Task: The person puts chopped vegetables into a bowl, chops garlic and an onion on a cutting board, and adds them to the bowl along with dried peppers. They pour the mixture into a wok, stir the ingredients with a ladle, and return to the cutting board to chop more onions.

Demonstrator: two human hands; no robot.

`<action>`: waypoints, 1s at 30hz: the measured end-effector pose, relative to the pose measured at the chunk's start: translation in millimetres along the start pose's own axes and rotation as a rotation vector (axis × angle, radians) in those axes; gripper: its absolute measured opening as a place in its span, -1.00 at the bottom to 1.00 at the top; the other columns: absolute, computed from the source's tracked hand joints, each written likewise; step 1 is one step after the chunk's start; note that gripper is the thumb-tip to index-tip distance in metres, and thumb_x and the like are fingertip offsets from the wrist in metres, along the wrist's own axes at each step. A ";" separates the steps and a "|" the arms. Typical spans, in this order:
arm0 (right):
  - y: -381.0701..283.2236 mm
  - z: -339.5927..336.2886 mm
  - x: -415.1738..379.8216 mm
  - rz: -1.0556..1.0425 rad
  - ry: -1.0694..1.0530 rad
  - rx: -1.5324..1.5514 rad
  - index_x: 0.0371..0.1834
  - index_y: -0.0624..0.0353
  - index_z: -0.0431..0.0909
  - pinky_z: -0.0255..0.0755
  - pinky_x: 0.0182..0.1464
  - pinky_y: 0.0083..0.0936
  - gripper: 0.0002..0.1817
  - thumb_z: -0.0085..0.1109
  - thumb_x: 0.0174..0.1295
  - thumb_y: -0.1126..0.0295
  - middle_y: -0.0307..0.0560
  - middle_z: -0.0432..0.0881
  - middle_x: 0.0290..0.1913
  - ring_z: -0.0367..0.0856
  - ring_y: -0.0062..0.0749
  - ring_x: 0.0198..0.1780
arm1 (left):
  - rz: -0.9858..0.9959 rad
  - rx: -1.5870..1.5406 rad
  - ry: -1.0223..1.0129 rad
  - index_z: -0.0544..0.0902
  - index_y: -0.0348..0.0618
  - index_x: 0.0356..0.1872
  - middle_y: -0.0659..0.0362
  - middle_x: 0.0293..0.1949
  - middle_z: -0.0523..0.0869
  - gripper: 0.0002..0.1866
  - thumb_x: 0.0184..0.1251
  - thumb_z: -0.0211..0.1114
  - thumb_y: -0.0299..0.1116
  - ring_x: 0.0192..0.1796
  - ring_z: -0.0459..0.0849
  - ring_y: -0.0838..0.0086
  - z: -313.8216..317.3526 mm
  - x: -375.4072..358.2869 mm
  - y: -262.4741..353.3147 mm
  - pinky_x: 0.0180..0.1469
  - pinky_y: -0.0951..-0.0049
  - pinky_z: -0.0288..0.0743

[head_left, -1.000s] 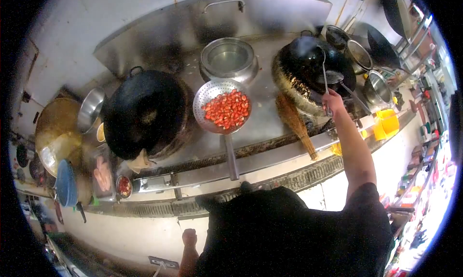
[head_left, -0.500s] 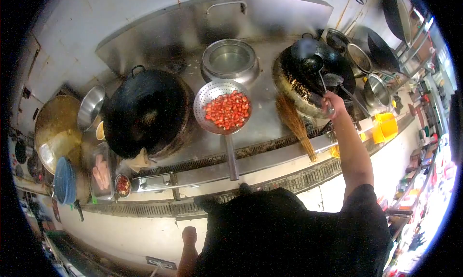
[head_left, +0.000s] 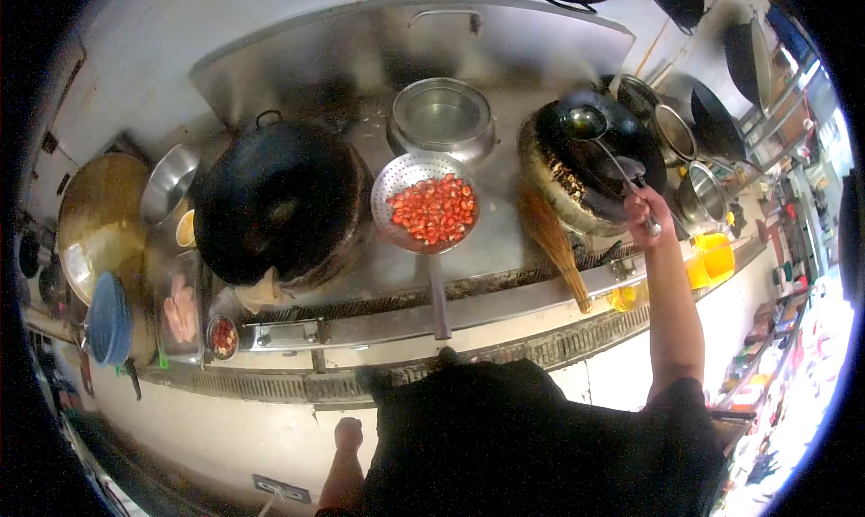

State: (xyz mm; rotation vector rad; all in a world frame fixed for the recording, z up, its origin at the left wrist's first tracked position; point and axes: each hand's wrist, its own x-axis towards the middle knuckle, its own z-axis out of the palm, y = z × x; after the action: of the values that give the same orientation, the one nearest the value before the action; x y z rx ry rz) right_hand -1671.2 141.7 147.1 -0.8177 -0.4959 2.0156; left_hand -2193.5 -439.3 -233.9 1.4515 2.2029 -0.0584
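Gripping the ladle (head_left: pixel 631 168) by its near end, the right hand (head_left: pixel 647 218) is closed around the handle at the near right edge of the right-hand wok (head_left: pixel 590 170); the ladle's bowl is over the wok's far part, though whether it touches the wall cannot be told, nor what the bowl holds. Good handling here probably means a firm, relaxed wrist, a level bowl and slow turns, with the forearm clear of the wok's rim — a handle this long would magnify any twist. A second utensil (head_left: pixel 623 166) lies inside the same wok, so a path that avoids knocking it seems wise. The left hand (head_left: pixel 348 434) is curled into a fist, nothing visible in it, well to the near left of the wok. Against the wok's left side leans a bristle brush (head_left: pixel 557 245); farther left sits a perforated strainer (head_left: pixel 389 182) of red pieces (head_left: pixel 434 213), with a pot (head_left: pixel 487 140) of clear liquid beyond it — between the wok and a larger, darker wok (head_left: pixel 275 206) at the far left.
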 end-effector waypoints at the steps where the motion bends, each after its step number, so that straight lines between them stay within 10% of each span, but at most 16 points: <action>1: 5.2 8.6 -5.6 0.004 -0.008 0.029 -0.55 0.22 0.43 0.43 -0.69 -0.63 -0.76 -0.04 0.27 0.39 -0.24 0.42 -0.70 0.41 -0.55 -0.72 | 0.110 0.084 0.054 0.71 -0.07 -0.51 0.09 -0.38 0.71 -0.90 -0.03 0.22 -0.43 -0.18 0.67 0.21 -3.7 2.6 -0.6 -0.10 0.25 0.57; 4: 23.7 51.5 -29.0 0.049 -0.015 0.054 -0.50 0.23 0.42 0.43 -0.69 -0.60 -0.79 -0.05 0.29 0.40 -0.24 0.41 -0.70 0.39 -0.56 -0.72 | 0.204 0.172 0.072 0.69 -0.09 -0.52 0.04 -0.35 0.70 -0.90 -0.03 0.21 -0.42 -0.17 0.67 0.18 15.7 11.4 -21.8 -0.10 0.24 0.57; 7: 52.3 103.1 -53.8 0.142 -0.127 0.142 -0.41 0.23 0.43 0.42 -0.72 -0.58 -0.83 -0.07 0.31 0.40 -0.22 0.44 -0.64 0.36 -0.60 -0.74 | -0.176 -0.484 0.187 0.66 -0.11 -0.48 -0.03 -0.26 0.67 -0.83 0.17 0.12 -0.36 -0.16 0.65 0.11 62.4 40.0 -55.3 -0.09 0.15 0.55; 10: 90.3 160.6 -66.3 0.200 -0.068 0.111 -0.24 0.21 0.46 0.35 -0.76 -0.65 -0.85 -0.08 0.33 0.38 -0.20 0.48 -0.59 0.35 -0.62 -0.75 | 0.057 0.017 -0.020 0.65 -0.15 -0.43 -0.04 -0.25 0.67 -0.77 0.28 0.03 -0.34 -0.14 0.63 0.05 -18.1 27.5 -39.4 -0.06 0.11 0.53; 12: 114.0 155.5 -47.5 0.448 -0.401 0.128 -0.17 0.22 0.46 0.35 -0.77 -0.66 -0.83 -0.07 0.33 0.38 -0.19 0.51 -0.55 0.37 -0.63 -0.74 | 0.021 -0.091 0.051 0.64 -0.17 -0.42 -0.06 -0.25 0.66 -0.76 0.28 0.02 -0.33 -0.12 0.62 0.03 -29.5 29.8 -48.1 -0.05 0.10 0.52; 16: 197.8 229.0 -29.9 0.549 -0.174 0.059 -0.25 0.14 0.41 0.36 -0.77 -0.65 -0.90 -0.02 0.31 0.37 -0.26 0.43 -0.59 0.42 -0.61 -0.71 | -0.173 -0.382 0.194 0.62 -0.22 -0.41 -0.11 -0.28 0.65 -0.74 0.27 0.02 -0.29 -0.11 0.61 -0.01 38.0 34.3 -104.2 -0.03 0.09 0.51; 21: 319.2 293.3 30.4 0.699 -0.229 -0.255 -0.42 0.12 0.41 0.22 -0.81 -0.65 -0.85 0.06 0.26 0.34 -0.24 0.46 -0.57 0.39 -0.61 -0.73 | -0.349 -0.394 0.129 0.65 -0.21 -0.35 -0.11 -0.20 0.66 -0.71 0.28 0.00 -0.27 -0.06 0.61 -0.01 -34.5 -42.3 -120.7 0.01 0.12 0.51; 26: 425.0 379.8 70.3 0.443 -0.237 -0.402 0.09 0.13 0.39 0.25 -0.72 -0.65 -0.65 0.07 0.22 0.40 -0.21 0.46 -0.56 0.35 -0.57 -0.72 | -0.597 -0.809 0.257 0.70 -0.16 -0.33 0.00 -0.20 0.71 -0.76 0.23 0.06 -0.35 -0.05 0.63 0.13 117.0 -104.4 -219.6 0.03 0.18 0.53; 30: 462.9 408.8 81.3 0.308 -0.235 -0.566 0.36 0.06 0.23 0.28 -0.70 -0.61 -0.38 0.09 0.16 0.49 -0.16 0.47 -0.55 0.35 -0.54 -0.72 | -0.497 -0.419 0.068 0.72 -0.14 -0.36 0.04 -0.25 0.73 -0.80 0.17 0.11 -0.39 -0.10 0.66 0.18 46.4 -165.2 -215.2 -0.02 0.18 0.55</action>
State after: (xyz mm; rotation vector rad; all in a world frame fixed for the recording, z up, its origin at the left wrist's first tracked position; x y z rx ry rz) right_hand -2263.1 -50.7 121.6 -1.0430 -1.1718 2.3018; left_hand -2312.6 -686.6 -253.9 0.6776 2.3963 0.2725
